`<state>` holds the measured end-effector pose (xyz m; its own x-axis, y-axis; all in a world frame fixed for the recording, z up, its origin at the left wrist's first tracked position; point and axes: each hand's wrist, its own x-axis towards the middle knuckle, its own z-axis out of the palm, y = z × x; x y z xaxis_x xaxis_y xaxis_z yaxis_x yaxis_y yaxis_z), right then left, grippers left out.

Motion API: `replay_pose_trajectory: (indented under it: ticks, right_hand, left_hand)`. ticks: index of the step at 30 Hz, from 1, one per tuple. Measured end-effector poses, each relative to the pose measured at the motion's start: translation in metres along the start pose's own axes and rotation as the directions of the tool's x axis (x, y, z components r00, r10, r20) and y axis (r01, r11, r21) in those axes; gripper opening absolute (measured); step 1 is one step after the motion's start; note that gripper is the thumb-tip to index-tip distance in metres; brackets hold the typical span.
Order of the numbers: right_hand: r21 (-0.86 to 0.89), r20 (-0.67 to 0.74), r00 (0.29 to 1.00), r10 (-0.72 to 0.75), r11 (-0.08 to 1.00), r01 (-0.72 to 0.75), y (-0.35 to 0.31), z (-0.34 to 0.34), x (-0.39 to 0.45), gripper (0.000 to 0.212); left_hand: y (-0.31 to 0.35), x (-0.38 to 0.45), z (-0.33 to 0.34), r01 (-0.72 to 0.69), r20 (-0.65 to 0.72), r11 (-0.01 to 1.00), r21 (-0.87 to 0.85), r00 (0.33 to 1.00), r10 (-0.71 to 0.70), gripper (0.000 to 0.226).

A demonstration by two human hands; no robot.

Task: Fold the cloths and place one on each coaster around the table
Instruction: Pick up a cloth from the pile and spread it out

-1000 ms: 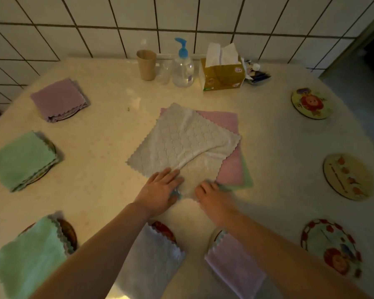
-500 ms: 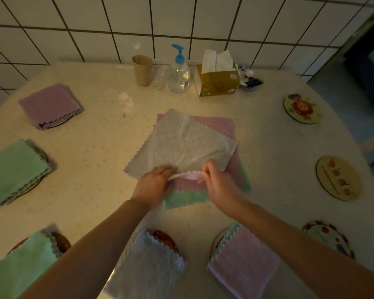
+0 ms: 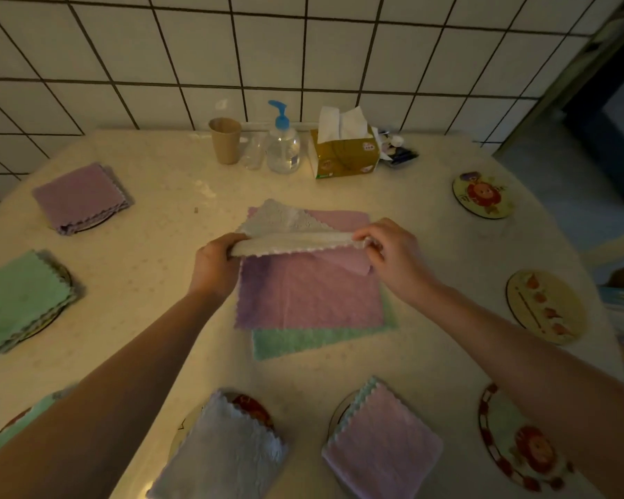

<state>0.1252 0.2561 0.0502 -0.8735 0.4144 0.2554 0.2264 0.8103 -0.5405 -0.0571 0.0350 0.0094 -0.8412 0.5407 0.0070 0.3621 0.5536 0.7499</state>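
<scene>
While the white cloth (image 3: 289, 236) hangs mid-fold at counter (image 3: 159, 217) centre, left hand (image 3: 215, 264) and right hand (image 3: 388, 252) each pinch a near corner; carry both toward twelve o'clock, matching edges; three o'clock coasters (image 3: 483, 196) are bare.

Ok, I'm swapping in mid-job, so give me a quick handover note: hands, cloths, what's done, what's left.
Left hand and right hand each pinch a corner of the white cloth, mid-fold above the flat pink cloth and green cloth.
Done: five coasters at the left and near edge carry folded cloths.
Left: finish the white fold, fold the pink and green, fill the three bare coasters on the right.
</scene>
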Motion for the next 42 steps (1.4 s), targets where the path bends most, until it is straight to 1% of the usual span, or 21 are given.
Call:
replay_pose_trajectory:
  ticks: [1, 5, 6, 9, 12, 14, 16, 18, 20, 22, 24, 26, 28, 31, 32, 34, 36, 37, 38, 40, 42]
  right_hand:
    - [-0.015, -0.04, 0.999, 0.007, 1.0, -0.007, 0.006, -0.004, 0.005, 0.021]
    - [-0.011, -0.197, 0.98, 0.04, 0.999, -0.043, 0.033, -0.041, 0.018, 0.02]
    - [-0.004, -0.235, 0.972, 0.026, 1.0, -0.028, 0.046, -0.063, 0.016, 0.019]
    - [0.009, -0.315, 0.949, -0.018, 1.0, 0.022, 0.063, -0.099, 0.015, 0.018]
    - [0.009, -0.352, 0.934, -0.064, 0.997, 0.072, 0.093, -0.148, -0.008, 0.017]
    - [0.028, -0.33, 0.94, -0.081, 0.995, 0.095, 0.114, -0.173, -0.033, 0.015]
    - [0.013, -0.314, 0.943, -0.106, 0.993, 0.116, 0.143, -0.188, -0.063, 0.013]
    - [-0.013, -0.273, 0.955, -0.115, 0.993, 0.116, 0.178, -0.196, -0.102, 0.012]
    - [-0.046, -0.192, 0.976, -0.106, 0.994, 0.099, 0.208, -0.199, -0.146, 0.012]
    - [-0.097, -0.092, 0.992, -0.088, 0.992, 0.079, 0.235, -0.196, -0.192, 0.019]
    - [-0.146, 0.027, 0.998, -0.053, 0.988, 0.056, 0.26, -0.192, -0.235, 0.028]
    - [-0.219, 0.149, 0.988, -0.04, 0.973, 0.072, 0.278, -0.187, -0.271, 0.031]
    - [-0.26, 0.253, 0.965, -0.063, 0.957, 0.131, 0.291, -0.183, -0.296, 0.032]
    - [-0.202, 0.379, 0.918, -0.116, 0.958, 0.205, 0.299, -0.182, -0.321, 0.032]
    - [-0.192, 0.407, 0.906, -0.118, 0.959, 0.21, 0.299, -0.182, -0.325, 0.032]
    - [-0.153, 0.488, 0.871, -0.058, 0.977, 0.151, 0.294, -0.185, -0.328, 0.032]
    - [-0.13, 0.549, 0.836, 0.0, 0.988, 0.086, 0.297, -0.188, -0.328, 0.026]
    - [-0.118, 0.573, 0.82, -0.004, 0.989, 0.088, 0.298, -0.188, -0.326, 0.022]
    - [-0.094, 0.588, 0.809, 0.009, 0.994, 0.057, 0.299, -0.187, -0.323, 0.019]
    - [-0.011, 0.576, 0.818, 0.013, 1.0, -0.008, 0.3, -0.187, -0.312, 0.01]
    - [0.024, 0.535, 0.844, 0.02, 0.999, -0.039, 0.299, -0.186, -0.295, 0.01]
  left_hand:
    - [0.01, 0.004, -0.002, -0.005, -0.024, 0.999, -0.034, 1.0, 0.004, 0.036]
    - [0.074, 0.013, 0.005, -0.106, -0.119, 0.994, 0.008, 0.987, 0.107, 0.029]
    - [0.1, 0.01, 0.016, -0.144, -0.141, 0.989, 0.018, 0.979, 0.145, 0.029]
    - [0.136, 0.007, 0.029, -0.237, -0.184, 0.969, 0.068, 0.952, 0.245, 0.03]
    - [0.178, -0.016, 0.061, -0.301, -0.214, 0.944, 0.136, 0.921, 0.324, 0.028]
    - [0.195, -0.039, 0.088, -0.333, -0.213, 0.923, 0.191, 0.904, 0.37, 0.028]
    - [0.203, -0.068, 0.118, -0.366, -0.177, 0.907, 0.209, 0.898, 0.404, 0.026]
    - [0.203, -0.104, 0.153, -0.409, -0.108, 0.892, 0.19, 0.895, 0.433, 0.027]
    - [0.194, -0.139, 0.187, -0.417, -0.005, 0.896, 0.155, 0.906, 0.423, 0.033]
    - [0.183, -0.174, 0.216, -0.397, 0.116, 0.901, 0.172, 0.917, 0.382, 0.033]
    - [0.174, -0.207, 0.241, -0.392, 0.219, 0.895, 0.213, 0.912, 0.348, 0.03]
    - [0.168, -0.234, 0.257, -0.336, 0.313, 0.912, 0.237, 0.915, 0.256, 0.027]
    - [0.162, -0.254, 0.263, -0.271, 0.397, 0.924, 0.27, 0.906, 0.15, 0.028]
    - [0.164, -0.275, 0.267, -0.26, 0.495, 0.921, 0.29, 0.864, 0.088, 0.029]
    - [0.165, -0.279, 0.268, -0.257, 0.517, 0.923, 0.287, 0.852, 0.077, 0.03]
    - [0.165, -0.285, 0.269, -0.236, 0.543, 0.925, 0.297, 0.839, 0.039, 0.031]
    - [0.163, -0.285, 0.269, -0.19, 0.537, 0.926, 0.326, 0.843, -0.016, 0.025]
    - [0.164, -0.284, 0.268, -0.166, 0.527, 0.925, 0.341, 0.849, -0.042, 0.022]
    - [0.163, -0.282, 0.267, -0.145, 0.517, 0.924, 0.355, 0.853, -0.065, 0.019]
    - [0.167, -0.273, 0.266, -0.075, 0.494, 0.936, 0.343, 0.862, -0.112, 0.012]
    - [0.17, -0.261, 0.263, 0.024, 0.449, 0.96, 0.279, 0.881, -0.152, 0.01]
